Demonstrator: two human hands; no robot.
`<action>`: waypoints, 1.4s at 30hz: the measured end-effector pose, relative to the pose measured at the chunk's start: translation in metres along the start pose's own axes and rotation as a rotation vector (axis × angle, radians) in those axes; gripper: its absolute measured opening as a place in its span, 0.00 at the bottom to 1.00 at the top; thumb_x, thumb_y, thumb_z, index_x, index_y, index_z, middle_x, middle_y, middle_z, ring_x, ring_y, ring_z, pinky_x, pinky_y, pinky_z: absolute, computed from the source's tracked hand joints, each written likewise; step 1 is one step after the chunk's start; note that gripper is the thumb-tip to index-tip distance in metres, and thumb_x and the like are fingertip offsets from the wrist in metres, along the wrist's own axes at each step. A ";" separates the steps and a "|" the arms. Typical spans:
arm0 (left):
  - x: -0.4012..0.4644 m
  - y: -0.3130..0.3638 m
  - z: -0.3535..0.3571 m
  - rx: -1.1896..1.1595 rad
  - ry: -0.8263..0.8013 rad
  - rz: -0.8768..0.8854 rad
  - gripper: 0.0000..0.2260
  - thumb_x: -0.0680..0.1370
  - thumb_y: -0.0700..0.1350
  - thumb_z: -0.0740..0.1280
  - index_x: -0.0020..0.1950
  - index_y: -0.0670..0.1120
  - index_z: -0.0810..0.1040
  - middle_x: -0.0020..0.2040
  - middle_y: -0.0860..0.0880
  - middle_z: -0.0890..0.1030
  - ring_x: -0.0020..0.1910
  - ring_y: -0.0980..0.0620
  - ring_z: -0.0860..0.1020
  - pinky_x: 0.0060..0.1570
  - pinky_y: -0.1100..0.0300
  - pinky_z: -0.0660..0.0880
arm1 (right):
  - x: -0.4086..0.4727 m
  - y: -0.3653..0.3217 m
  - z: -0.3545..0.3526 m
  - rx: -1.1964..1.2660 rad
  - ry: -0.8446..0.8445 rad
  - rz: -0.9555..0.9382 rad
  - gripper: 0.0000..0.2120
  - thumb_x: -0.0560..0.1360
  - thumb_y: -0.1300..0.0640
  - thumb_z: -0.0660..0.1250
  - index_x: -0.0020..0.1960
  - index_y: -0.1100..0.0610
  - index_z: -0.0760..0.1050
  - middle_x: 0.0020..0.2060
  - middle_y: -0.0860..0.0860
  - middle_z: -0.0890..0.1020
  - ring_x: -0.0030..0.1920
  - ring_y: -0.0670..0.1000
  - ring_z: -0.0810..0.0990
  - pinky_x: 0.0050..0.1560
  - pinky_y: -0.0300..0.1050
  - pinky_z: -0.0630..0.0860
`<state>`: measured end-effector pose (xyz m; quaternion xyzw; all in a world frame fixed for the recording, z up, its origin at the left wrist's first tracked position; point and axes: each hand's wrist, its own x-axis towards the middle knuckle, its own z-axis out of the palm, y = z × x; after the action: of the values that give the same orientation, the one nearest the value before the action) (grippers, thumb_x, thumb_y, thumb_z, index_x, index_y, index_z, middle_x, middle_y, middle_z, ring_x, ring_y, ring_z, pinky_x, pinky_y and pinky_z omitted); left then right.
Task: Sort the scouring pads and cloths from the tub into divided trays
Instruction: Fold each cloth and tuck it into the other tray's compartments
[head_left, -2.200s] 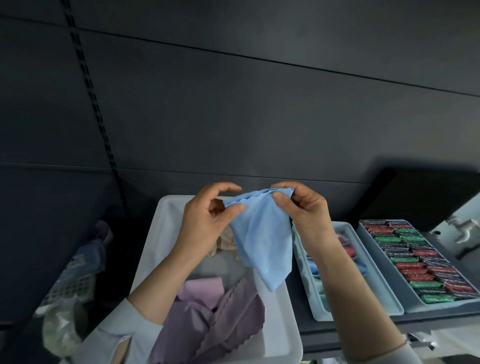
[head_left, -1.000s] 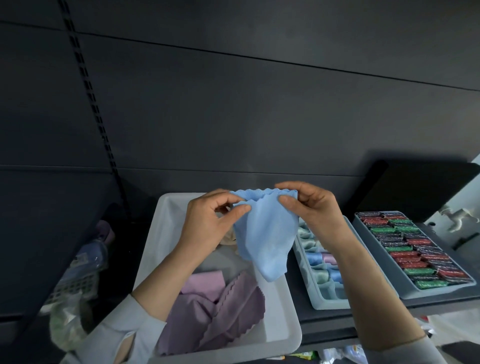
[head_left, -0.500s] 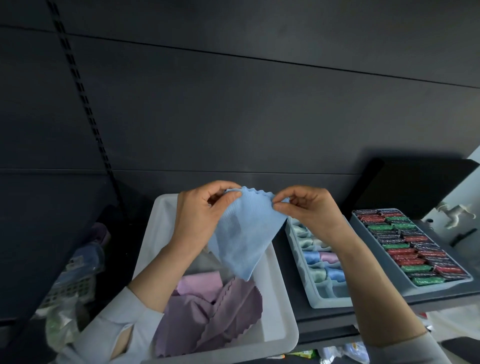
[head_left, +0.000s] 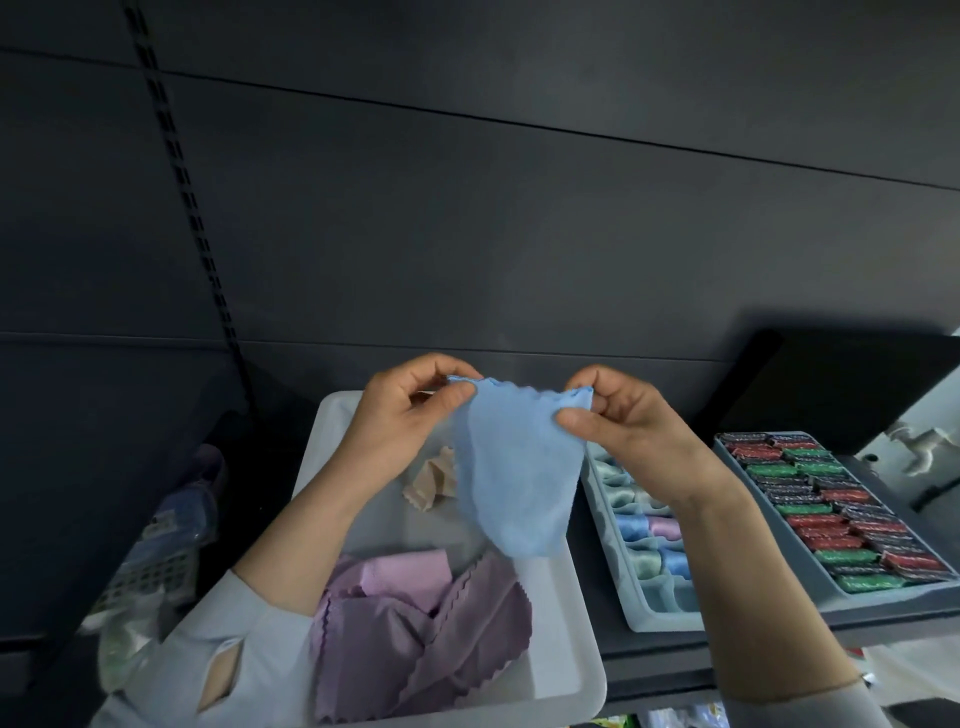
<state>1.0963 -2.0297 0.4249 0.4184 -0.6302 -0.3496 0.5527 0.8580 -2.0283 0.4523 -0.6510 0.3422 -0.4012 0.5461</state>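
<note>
Above the white tub (head_left: 332, 441) the left hand (head_left: 402, 421) pinches one top corner of the blue cloth (head_left: 514, 478) — the right hand (head_left: 618, 421) pinches the other. Purple cloths (head_left: 415, 623) lie in the tub; the divided tray (head_left: 644, 597) sits just beside it — near the desk's front edge.

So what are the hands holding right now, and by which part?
A blue cloth, pinched along its scalloped top edge: left hand at one corner, right hand at the other.
</note>
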 end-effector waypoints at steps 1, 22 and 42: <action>0.001 0.000 0.001 0.014 -0.006 0.024 0.15 0.76 0.35 0.69 0.43 0.56 0.82 0.43 0.58 0.82 0.42 0.61 0.78 0.45 0.70 0.71 | 0.001 -0.001 0.002 -0.005 -0.037 0.001 0.03 0.72 0.62 0.70 0.44 0.56 0.78 0.37 0.50 0.82 0.38 0.45 0.79 0.44 0.36 0.76; 0.003 -0.011 0.021 -0.021 0.051 -0.149 0.07 0.78 0.38 0.68 0.50 0.49 0.75 0.45 0.50 0.79 0.38 0.54 0.81 0.43 0.57 0.79 | 0.024 0.014 0.017 -0.207 0.184 0.006 0.06 0.73 0.62 0.74 0.42 0.52 0.81 0.42 0.54 0.84 0.43 0.53 0.79 0.53 0.59 0.77; 0.003 -0.028 0.026 -0.676 0.007 -0.800 0.06 0.77 0.34 0.66 0.51 0.38 0.80 0.39 0.45 0.85 0.34 0.51 0.83 0.38 0.62 0.81 | -0.002 0.022 0.029 -0.228 -0.493 0.306 0.06 0.74 0.66 0.72 0.49 0.60 0.77 0.52 0.66 0.82 0.55 0.70 0.79 0.62 0.63 0.73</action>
<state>1.0742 -2.0443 0.3974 0.4258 -0.2712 -0.7158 0.4825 0.8826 -2.0173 0.4282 -0.7266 0.3361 -0.1036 0.5901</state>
